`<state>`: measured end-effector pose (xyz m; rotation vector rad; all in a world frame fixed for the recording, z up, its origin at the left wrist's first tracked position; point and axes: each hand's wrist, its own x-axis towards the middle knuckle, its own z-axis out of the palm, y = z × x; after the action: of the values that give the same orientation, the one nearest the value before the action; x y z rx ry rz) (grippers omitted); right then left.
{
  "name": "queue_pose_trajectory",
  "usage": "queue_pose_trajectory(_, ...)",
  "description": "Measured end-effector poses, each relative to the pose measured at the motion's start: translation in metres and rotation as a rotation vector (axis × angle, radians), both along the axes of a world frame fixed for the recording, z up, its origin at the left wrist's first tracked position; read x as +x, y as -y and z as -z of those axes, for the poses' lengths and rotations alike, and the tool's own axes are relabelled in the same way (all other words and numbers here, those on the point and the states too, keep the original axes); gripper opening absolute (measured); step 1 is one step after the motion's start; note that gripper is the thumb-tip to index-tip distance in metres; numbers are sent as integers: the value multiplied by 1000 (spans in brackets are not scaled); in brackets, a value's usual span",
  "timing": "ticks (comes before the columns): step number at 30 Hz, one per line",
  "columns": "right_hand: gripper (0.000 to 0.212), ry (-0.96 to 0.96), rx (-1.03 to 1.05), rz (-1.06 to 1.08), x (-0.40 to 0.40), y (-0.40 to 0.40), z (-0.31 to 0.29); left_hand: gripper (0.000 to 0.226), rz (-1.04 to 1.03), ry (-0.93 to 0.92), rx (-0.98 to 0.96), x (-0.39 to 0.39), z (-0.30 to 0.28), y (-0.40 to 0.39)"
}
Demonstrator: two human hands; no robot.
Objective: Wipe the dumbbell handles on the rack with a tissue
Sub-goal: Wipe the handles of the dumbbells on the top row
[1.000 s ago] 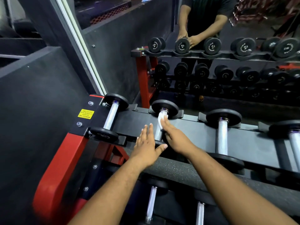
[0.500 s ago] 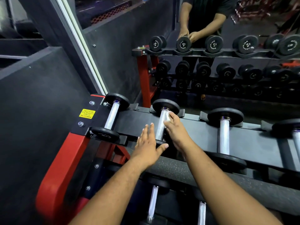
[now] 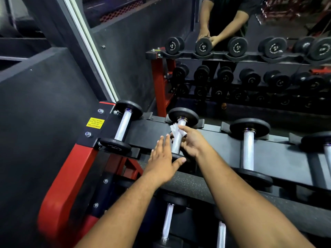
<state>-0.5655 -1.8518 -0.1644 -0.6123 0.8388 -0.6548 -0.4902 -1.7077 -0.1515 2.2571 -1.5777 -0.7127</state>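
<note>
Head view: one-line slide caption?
Right hand wipes second dumbbell handle with tissue; left hand steadies it.

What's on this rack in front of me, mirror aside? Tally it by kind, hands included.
Top-tier dumbbells: 4, the rightmost cut by the frame edge
Lower-tier dumbbells: 2 showing
Tissue: 1
Hands: 2, left hand and right hand
Yellow sticker: 1
Total: 10

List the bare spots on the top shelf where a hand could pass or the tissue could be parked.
Free: dark shelf between the leftmost dumbbell and the one being wiped; wider bare strip between that and the third dumbbell. Crowded: around the wiped handle, left hand and right hand with tissue.
</note>
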Motion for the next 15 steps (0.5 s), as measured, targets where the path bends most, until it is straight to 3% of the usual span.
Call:
queue_pose_trajectory(3, 15, -115, -142, -89, -10, -3, 7, 98, -11, -4, 25, 2, 1, 1)
queue_pose_trajectory(7, 14, -57, -201, 57, -11, 2, 0, 98, 3, -1, 25, 1, 0, 3)
queue_pose_trajectory(11, 13, -120, -154, -121, -10, -7, 0, 98, 4, 2, 32, -1, -2, 0)
queue_pose_trajectory(15, 20, -146, -333, -146, -28, -12, 5, 99, 3, 0, 29, 1, 1, 1)
